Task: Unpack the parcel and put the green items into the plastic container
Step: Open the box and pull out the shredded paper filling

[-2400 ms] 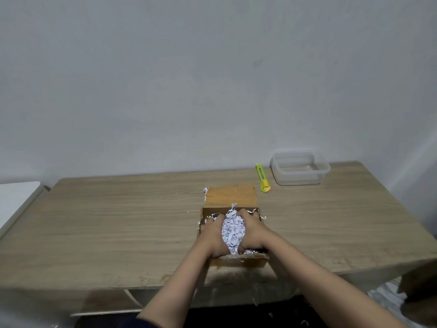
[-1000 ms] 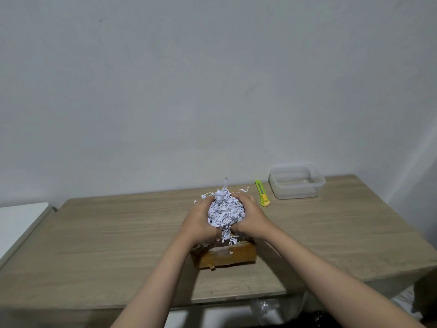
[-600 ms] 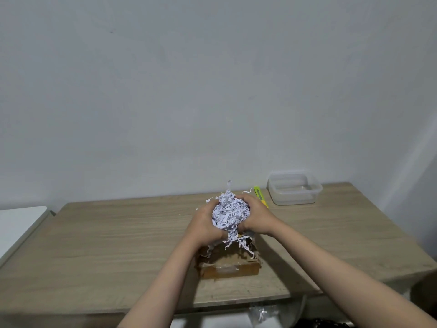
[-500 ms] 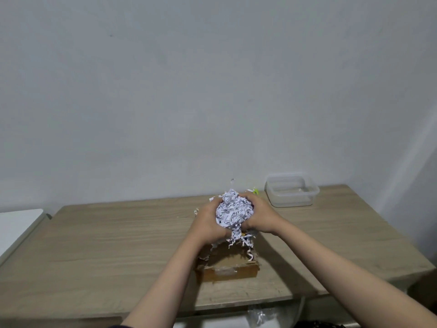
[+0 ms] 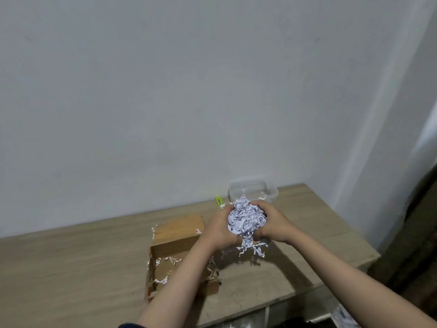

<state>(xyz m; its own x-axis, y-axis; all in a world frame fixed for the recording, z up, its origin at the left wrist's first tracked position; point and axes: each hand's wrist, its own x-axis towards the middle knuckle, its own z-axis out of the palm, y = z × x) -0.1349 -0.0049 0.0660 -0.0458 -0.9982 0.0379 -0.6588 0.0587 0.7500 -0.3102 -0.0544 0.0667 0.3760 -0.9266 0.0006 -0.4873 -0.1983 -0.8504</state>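
Note:
A wad of white shredded paper [image 5: 246, 220] is held above the table, right of the open cardboard box [image 5: 176, 254]. My left hand [image 5: 218, 227] cups it from the left and my right hand [image 5: 274, 223] from the right, with strips dangling below. The box holds a few loose paper strips; its flap lies open toward the wall. The clear plastic container [image 5: 270, 191] stands at the back right, just behind the wad. I see no green items in the box.
A green and yellow utility knife [image 5: 218, 201] lies left of the container, partly hidden by my left hand. The wooden table [image 5: 71, 263] ends close at the right [image 5: 369, 254]. A grey wall rises behind.
Both hands lifted the wad of shredded paper out of the box and carried it to the right, toward the container. The box interior is now exposed.

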